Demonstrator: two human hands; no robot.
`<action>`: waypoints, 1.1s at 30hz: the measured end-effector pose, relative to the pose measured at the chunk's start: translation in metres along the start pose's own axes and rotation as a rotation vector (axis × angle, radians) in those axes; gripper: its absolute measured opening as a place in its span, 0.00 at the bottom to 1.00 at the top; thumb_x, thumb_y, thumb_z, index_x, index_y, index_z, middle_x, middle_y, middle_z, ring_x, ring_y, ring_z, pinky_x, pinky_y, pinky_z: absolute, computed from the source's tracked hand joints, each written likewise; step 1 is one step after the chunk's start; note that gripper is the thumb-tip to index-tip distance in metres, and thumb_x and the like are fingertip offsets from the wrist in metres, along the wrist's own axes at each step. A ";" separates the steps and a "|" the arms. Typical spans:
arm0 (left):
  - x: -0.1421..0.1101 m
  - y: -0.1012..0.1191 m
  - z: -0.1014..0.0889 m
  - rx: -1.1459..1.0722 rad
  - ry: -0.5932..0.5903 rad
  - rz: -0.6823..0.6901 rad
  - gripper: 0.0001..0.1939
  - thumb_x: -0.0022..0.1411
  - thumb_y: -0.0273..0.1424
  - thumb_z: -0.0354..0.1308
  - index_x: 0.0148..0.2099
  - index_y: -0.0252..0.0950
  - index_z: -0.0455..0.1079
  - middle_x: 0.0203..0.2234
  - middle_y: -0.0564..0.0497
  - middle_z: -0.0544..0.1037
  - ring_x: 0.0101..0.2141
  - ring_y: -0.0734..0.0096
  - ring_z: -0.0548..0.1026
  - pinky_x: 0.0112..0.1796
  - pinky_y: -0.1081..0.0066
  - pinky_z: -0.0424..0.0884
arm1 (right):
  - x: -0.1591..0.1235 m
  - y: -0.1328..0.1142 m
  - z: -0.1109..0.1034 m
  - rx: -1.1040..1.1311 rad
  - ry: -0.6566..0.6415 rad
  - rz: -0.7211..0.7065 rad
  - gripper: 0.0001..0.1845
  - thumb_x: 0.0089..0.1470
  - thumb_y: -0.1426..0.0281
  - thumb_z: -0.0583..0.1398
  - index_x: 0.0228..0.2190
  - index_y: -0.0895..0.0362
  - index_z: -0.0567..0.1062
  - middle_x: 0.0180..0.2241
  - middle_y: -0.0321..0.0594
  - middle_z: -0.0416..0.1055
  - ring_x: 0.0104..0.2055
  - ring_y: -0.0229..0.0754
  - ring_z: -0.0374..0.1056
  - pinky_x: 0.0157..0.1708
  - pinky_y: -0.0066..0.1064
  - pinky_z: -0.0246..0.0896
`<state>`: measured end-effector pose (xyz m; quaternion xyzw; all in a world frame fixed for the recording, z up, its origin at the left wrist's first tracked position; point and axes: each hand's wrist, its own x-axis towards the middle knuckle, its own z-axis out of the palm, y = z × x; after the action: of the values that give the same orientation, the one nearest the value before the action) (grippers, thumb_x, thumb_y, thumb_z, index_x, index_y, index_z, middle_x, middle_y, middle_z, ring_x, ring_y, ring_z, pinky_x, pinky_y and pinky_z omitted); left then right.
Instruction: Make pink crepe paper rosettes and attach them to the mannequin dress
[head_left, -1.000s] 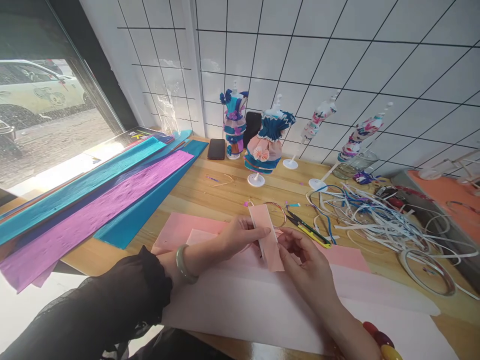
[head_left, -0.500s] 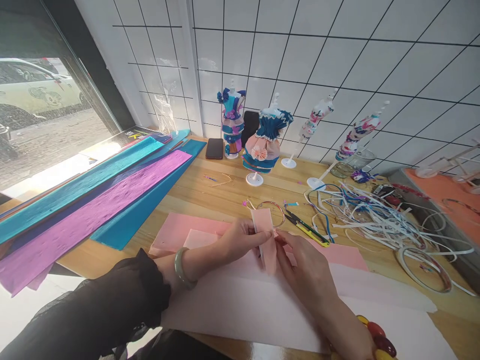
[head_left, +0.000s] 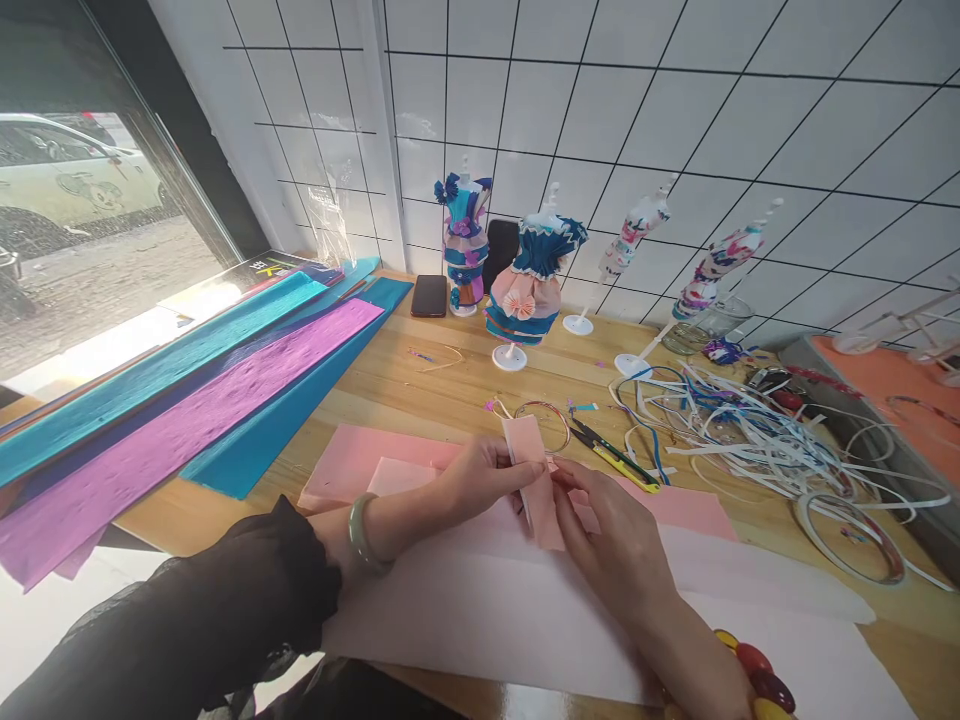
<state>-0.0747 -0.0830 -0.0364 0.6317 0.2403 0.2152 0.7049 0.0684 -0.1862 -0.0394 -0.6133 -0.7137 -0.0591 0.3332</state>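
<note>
A folded strip of pink paper [head_left: 535, 500] is held up between both hands, above pink sheets. My left hand [head_left: 487, 475] pinches its left side, the thumb flat across the front and the fingers behind. At its right edge, my right hand [head_left: 604, 515] is closed with thumb and fingertips together on the paper; part of its grip is hidden. Under the hands lie a pale pink sheet [head_left: 480, 620] and a deeper pink sheet [head_left: 352, 460]. Just beyond the right hand rest black-handled snips [head_left: 600, 445] and a yellow cutter [head_left: 630, 472].
Dress-form figures stand along the wall, one in a pink and blue paper dress [head_left: 525, 295]. Tangled white and blue strips [head_left: 750, 430] lie at right, near a tape roll [head_left: 847, 540]. Purple paper [head_left: 202, 430] and blue paper [head_left: 300, 400] stretch across the left. A phone [head_left: 430, 297] lies behind.
My right hand has shifted slightly up and left along the strip's right edge, its fingers closing nearer the paper. The strip has turned a little. The camera view moved slightly.
</note>
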 end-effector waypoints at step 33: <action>0.004 -0.007 -0.004 -0.094 -0.023 -0.023 0.15 0.54 0.39 0.56 0.30 0.30 0.71 0.27 0.49 0.76 0.29 0.71 0.73 0.30 0.75 0.65 | 0.010 -0.011 -0.002 0.711 0.009 0.639 0.09 0.43 0.65 0.64 0.29 0.56 0.79 0.35 0.44 0.76 0.38 0.45 0.71 0.36 0.36 0.69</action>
<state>-0.0734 -0.0783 -0.0438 0.5974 0.2291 0.2107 0.7391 0.0586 -0.1813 -0.0291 -0.6497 -0.4641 0.2915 0.5268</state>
